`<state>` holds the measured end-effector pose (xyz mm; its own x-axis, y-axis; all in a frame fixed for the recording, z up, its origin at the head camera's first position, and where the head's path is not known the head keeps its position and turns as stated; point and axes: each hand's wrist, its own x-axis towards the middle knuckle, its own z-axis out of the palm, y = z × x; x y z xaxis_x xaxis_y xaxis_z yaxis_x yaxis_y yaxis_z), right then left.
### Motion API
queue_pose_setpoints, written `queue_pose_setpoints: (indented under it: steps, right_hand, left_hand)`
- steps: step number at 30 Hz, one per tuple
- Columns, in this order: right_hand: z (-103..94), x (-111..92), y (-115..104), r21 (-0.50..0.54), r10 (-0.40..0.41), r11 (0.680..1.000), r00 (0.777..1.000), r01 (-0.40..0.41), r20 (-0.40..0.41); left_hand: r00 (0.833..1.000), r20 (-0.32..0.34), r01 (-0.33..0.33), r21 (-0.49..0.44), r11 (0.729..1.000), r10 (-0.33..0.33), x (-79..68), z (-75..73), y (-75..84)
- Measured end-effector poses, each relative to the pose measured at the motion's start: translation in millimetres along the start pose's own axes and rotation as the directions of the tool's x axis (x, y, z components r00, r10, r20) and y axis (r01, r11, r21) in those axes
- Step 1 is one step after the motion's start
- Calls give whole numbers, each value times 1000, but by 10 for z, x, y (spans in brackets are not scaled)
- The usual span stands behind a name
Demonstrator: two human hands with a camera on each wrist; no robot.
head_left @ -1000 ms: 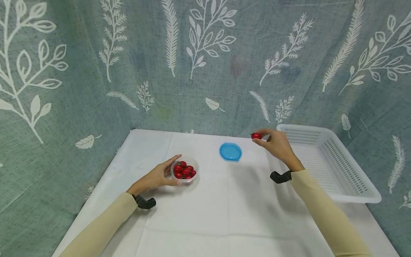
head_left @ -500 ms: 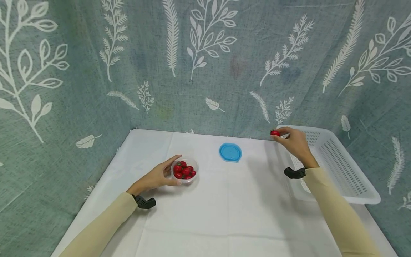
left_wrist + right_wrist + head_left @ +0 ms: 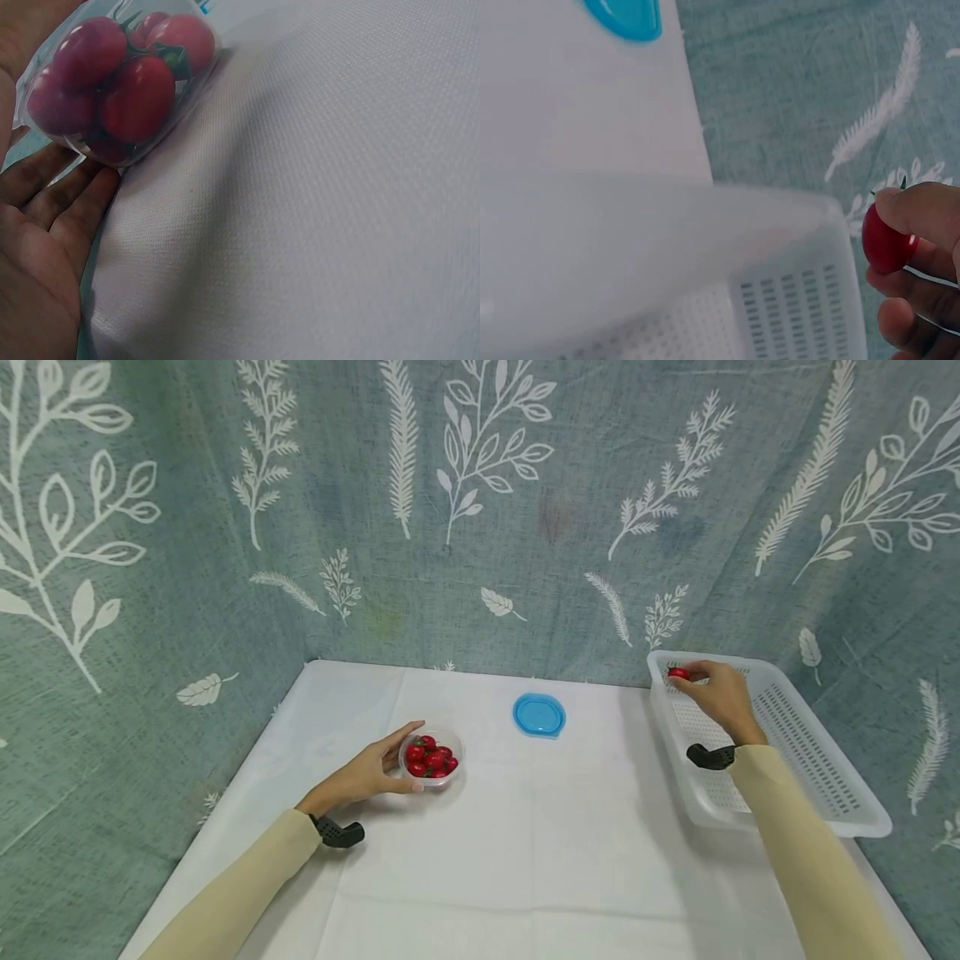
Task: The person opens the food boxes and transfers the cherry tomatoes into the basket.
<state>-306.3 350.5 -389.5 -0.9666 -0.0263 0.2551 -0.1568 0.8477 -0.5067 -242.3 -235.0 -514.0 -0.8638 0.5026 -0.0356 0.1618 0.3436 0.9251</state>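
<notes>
My left hand (image 3: pixel 366 774) curls its thumb and fingers round a small clear plastic container (image 3: pixel 458 750) on the table. Inside lie several red cherry tomatoes (image 3: pixel 434 761); the left wrist view shows their green stems and fingers (image 3: pixel 86 199) touching the container's wall. On the right, my right hand (image 3: pixel 718 695) pinches a single cherry tomato (image 3: pixel 678 673) between thumb and fingers. It is held over the far left part of a white perforated plastic basket (image 3: pixel 670 760). In the right wrist view this tomato (image 3: pixel 885 241) has green sepals at its top.
A blue lid (image 3: pixel 538 716) lies flat on the white tablecloth (image 3: pixel 517 843), between the container and the basket. Green-grey curtain (image 3: pixel 360 527) with white leaf prints hangs behind the table and along its sides.
My right hand has carried the cherry tomato rightward, from beside the basket to over its far left part. The left hand and the container have stayed in place.
</notes>
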Motion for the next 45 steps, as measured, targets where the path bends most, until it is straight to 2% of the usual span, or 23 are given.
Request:
queue_pose_setpoints:
  steps: [5,12,21,26,40,45]
  right_hand:
    - [-17,-10,100,-35,36,999,999,-36,20]
    - [-6,-43,234,-52,125,991,986,-120,111]
    - [33,-108,471,-90,259,966,933,-244,250]
    - [20,-145,521,-66,271,962,920,-263,284]
    - [85,-133,611,-80,275,961,894,-264,353]
    - [109,-113,602,-101,315,949,880,-299,355]
  left_hand:
    - [1000,-2,2,-4,1000,-2,-8,-9,-3]
    - [1000,9,10,-13,1000,-10,1,-19,0]
    - [1000,13,6,4,1000,-6,22,-8,2]
    - [1000,11,1,5,1000,-1,27,-8,-15]
    - [1000,5,3,7,1000,-4,5,6,-3]
    - [1000,5,0,0,1000,0,8,4,-25]
